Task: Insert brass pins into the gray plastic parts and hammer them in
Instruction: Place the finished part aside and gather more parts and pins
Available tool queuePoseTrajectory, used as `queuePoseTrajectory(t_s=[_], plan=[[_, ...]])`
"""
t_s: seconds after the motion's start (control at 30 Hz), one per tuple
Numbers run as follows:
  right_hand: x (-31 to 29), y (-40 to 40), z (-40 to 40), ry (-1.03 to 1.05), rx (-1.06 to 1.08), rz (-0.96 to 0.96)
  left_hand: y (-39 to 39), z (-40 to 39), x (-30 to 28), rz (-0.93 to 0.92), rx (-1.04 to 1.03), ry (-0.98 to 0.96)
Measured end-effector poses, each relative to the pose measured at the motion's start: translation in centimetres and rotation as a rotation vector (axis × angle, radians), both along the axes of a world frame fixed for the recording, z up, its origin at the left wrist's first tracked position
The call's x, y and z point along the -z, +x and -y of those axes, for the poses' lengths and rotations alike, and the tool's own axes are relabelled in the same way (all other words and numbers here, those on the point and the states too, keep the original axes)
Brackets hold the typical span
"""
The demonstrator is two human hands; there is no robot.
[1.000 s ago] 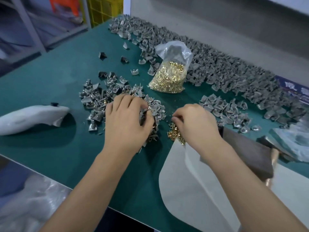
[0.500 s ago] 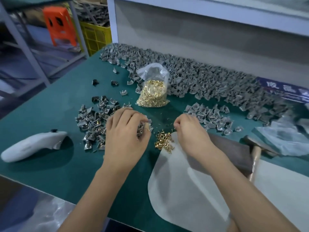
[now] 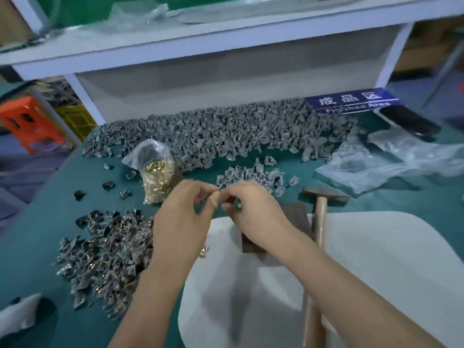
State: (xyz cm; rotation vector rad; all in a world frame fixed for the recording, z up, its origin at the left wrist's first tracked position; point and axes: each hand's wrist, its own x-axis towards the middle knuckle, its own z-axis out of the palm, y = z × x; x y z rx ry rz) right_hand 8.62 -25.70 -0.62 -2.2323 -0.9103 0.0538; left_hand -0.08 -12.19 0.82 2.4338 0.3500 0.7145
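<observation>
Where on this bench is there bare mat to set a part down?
Bare green mat lies left of the pin bag, with a few stray parts. Another strip runs between the hammer and the clear plastic. Crowded: the rear gray pile and the near-left pile.

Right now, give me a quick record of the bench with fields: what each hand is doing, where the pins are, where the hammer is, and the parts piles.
left hand: left hand raised over the green bench, fingertips pinching a small item, too blurred to name
right hand: right hand meets it fingertip to fingertip, also pinching
pins: clear plastic bag of brass pins, behind the left hand
hammer: wooden-handled hammer lying untouched, right of the hands
parts: long heap of gray plastic parts along the back; a darker pile at left
</observation>
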Motion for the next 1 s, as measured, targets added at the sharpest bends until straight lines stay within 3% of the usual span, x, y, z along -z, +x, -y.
queuePoseTrajectory(t_s=[0.3, 0.43, 0.57, 0.77, 0.9, 1.0], plan=[[2.0, 3.8, 8.9, 0.268, 0.316, 0.089, 7.0, 4.3, 1.3, -0.21, 0.191, -0.099], [3.5, 6.2, 12.0, 0.354, 0.474, -0.032, 10.8, 6.5, 1.7, -0.282, 0.294, -0.028], [4.9, 7.3, 13.2, 0.44, 0.577, -0.115, 14.6, 8.5, 2.5, -0.4, 0.308, 0.173], [5.3, 7.3, 13.0, 0.35, 0.621, -0.098, 17.8, 10.1, 3.3, -0.57, 0.311, 0.425], [5.0, 7.0, 13.0, 0.253, 0.627, -0.085, 17.9, 10.0, 3.2, -0.552, 0.289, 0.4], [4.8, 6.9, 13.2, 0.237, 0.621, -0.077, 17.0, 9.8, 2.9, -0.489, 0.287, 0.277]])
